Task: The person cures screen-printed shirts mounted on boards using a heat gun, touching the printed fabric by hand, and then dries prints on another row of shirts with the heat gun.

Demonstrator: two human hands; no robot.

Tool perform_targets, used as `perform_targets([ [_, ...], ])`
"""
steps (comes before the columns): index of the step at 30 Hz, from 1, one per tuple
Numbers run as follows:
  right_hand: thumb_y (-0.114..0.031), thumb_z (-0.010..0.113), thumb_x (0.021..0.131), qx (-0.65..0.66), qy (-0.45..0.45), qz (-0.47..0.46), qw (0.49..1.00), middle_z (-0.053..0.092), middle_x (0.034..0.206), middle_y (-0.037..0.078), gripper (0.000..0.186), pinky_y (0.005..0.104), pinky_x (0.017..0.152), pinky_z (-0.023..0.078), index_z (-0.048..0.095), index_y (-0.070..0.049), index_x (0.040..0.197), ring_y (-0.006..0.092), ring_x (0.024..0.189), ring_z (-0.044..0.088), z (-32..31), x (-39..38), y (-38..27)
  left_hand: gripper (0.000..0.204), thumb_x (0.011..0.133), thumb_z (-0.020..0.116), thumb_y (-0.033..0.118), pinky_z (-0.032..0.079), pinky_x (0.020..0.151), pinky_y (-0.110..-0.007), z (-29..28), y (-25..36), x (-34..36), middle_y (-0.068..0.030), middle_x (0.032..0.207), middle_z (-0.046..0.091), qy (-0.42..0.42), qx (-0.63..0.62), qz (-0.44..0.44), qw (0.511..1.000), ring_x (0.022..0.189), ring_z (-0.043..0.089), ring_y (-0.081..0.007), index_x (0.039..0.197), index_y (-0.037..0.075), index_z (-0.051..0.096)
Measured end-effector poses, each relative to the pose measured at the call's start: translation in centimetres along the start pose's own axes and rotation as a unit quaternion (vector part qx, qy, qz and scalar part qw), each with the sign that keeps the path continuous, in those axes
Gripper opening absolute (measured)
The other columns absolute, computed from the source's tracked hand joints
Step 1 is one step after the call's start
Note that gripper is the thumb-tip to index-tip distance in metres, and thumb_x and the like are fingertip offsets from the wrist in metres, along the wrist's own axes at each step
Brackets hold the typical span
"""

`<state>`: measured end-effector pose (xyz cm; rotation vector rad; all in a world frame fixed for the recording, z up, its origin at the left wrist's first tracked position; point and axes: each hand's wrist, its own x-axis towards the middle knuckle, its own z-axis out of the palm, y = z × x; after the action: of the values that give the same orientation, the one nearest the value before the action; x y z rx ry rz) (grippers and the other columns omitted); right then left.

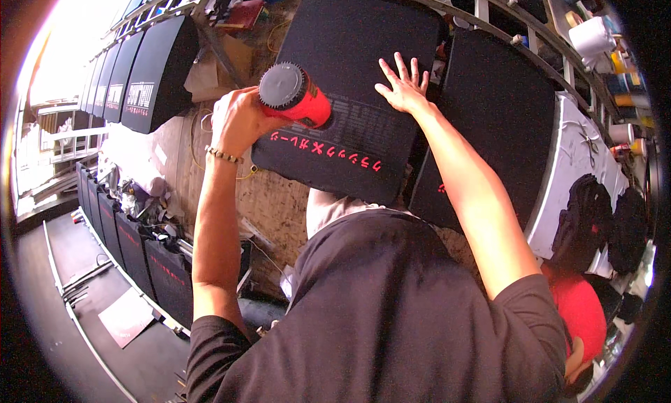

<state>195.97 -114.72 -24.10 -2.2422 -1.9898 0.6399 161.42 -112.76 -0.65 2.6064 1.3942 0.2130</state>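
My left hand (236,120) is closed around a red heat gun (307,109), whose round black back end faces up. The gun's barrel points down at a black shirt (356,46) stretched flat over a board in front of me. Near its close edge the shirt carries a block of small grey print and a line of red lettering. Fingers spread, my right hand (405,88) is at the right side of the same shirt, palm down and holding nothing. Whether the palm presses on the cloth I cannot tell.
Another black-covered board (489,116) lies on the right, beside a white surface (583,158) with dark cloths (583,218). More printed black boards (164,74) line the left. Metal rails (482,11) run behind. A person in a red cap (576,312) is close at lower right.
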Motion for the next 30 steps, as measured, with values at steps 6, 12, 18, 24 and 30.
perform_targets([
  [6, -0.067, 0.052, 0.099, -0.003, -0.008, 0.021, 1.000, -0.008, 0.178, 0.000, 0.079, 0.0698, 0.124, -0.005, 0.017, -0.046, 0.167, 0.0407, 0.161, -0.012, -0.1, -0.3, -0.3, 0.055, 0.063, 0.092, 0.054, 0.059, 0.077, -0.045, 0.4, -0.3, 2.4, -0.0083, 0.097, 0.077, 0.036, -0.039, -0.038, 0.998, 0.089, 0.074, -0.0341, 0.094, 0.011, 0.079],
  [12, -0.067, 0.053, 0.099, 0.002, -0.011, 0.035, 0.999, -0.009, 0.178, -0.003, 0.078, 0.0669, 0.125, -0.007, 0.016, -0.049, 0.166, 0.0375, 0.162, -0.013, -0.1, -0.5, -0.1, 0.051, 0.063, 0.093, 0.050, 0.058, 0.073, -0.041, 0.0, -1.9, 1.6, -0.0088, 0.092, 0.075, 0.003, -0.089, 0.024, 0.996, 0.085, 0.073, -0.0330, 0.094, 0.012, 0.079],
  [18, -0.065, 0.055, 0.099, -0.003, -0.008, 0.035, 0.999, -0.006, 0.178, -0.002, 0.078, 0.0667, 0.126, -0.006, 0.018, -0.049, 0.165, 0.0379, 0.162, -0.011, 0.0, -0.5, 0.0, 0.042, 0.063, 0.092, 0.035, 0.058, 0.071, -0.041, -1.4, -4.1, -1.1, -0.0083, 0.092, 0.075, -0.038, -0.082, 0.037, 0.995, 0.082, 0.073, -0.0332, 0.095, 0.013, 0.078],
  [24, -0.065, 0.057, 0.099, -0.026, 0.024, 0.024, 0.999, -0.004, 0.178, -0.002, 0.078, 0.0670, 0.126, -0.001, 0.019, -0.050, 0.165, 0.0386, 0.162, -0.006, 0.2, -0.4, -0.1, 0.044, 0.063, 0.092, 0.036, 0.058, 0.072, -0.042, -2.1, -7.1, -1.6, -0.0081, 0.093, 0.075, -0.072, -0.103, 0.034, 0.991, 0.082, 0.073, -0.0335, 0.096, 0.012, 0.078],
  [30, -0.064, 0.058, 0.098, -0.025, 0.026, 0.027, 0.999, -0.002, 0.178, -0.003, 0.078, 0.0660, 0.126, 0.000, 0.021, -0.050, 0.165, 0.0371, 0.163, -0.005, 0.1, -0.4, -0.1, 0.043, 0.067, 0.091, 0.039, 0.057, 0.070, -0.043, -2.0, -6.4, 0.4, -0.0103, 0.087, 0.072, -0.047, -0.130, 0.060, 0.989, 0.081, 0.072, -0.0356, 0.094, 0.010, 0.077],
])
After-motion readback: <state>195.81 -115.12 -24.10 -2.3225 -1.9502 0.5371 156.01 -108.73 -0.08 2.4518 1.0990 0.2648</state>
